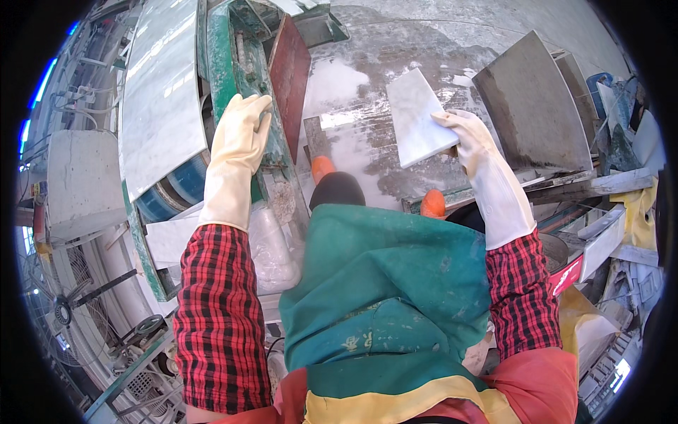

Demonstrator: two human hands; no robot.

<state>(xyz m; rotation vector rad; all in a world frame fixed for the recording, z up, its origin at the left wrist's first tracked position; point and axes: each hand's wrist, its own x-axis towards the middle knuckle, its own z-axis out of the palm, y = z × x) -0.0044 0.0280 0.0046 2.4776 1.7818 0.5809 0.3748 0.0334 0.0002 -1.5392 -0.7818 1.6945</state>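
My right hand, in a cream rubber glove, grips the lower right edge of a white marble slab piece. The piece is held tilted above the wet floor, apart from anything else. My left hand, gloved alike, is at the green metal machine frame. Its fingers are loosely bent and a little apart from the thumb, with nothing visible in them; whether they touch the frame is hard to tell. Beside that hand lies a large pale marble slab on the machine.
A reddish-brown board stands along the machine's right side. Grey stone slabs lean at the right near scattered scrap. White slurry and water cover the floor. My green apron spreads over my lap. A fan stands at far left.
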